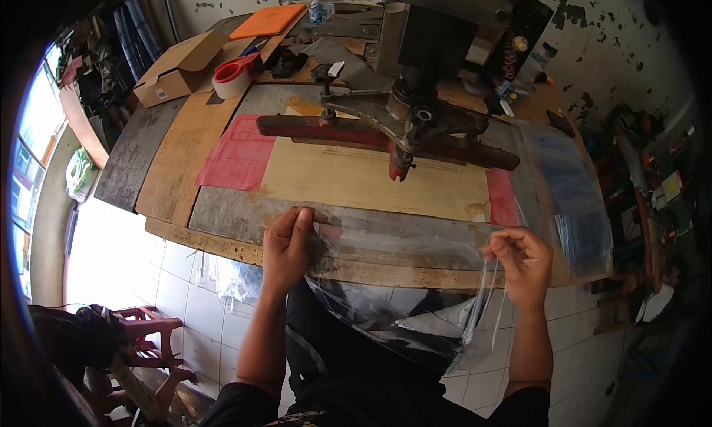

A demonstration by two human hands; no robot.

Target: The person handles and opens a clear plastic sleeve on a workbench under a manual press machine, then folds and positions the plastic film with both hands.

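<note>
A clear plastic sheet (400, 301) hangs between my two hands, over the table's front edge and my lap. My left hand (291, 238) pinches its left upper corner. At the right upper corner, my right hand (521, 260) has its fingers closed on the same sheet, with a thin strip dangling below. Beyond both hands lies a yellow work surface (326, 176) with red pieces (239, 151) at its ends. Above it hangs a press with a long dark red bar (460, 154), apart from the sheet.
On the table (222, 204) at the back left are a cardboard box (178, 71), a tape roll (231, 80) and an orange folder (268, 21). A bottle (321, 8) stands behind. Stacked clear plastic (582, 234) lies at the right. A red stool (152, 330) is lower left.
</note>
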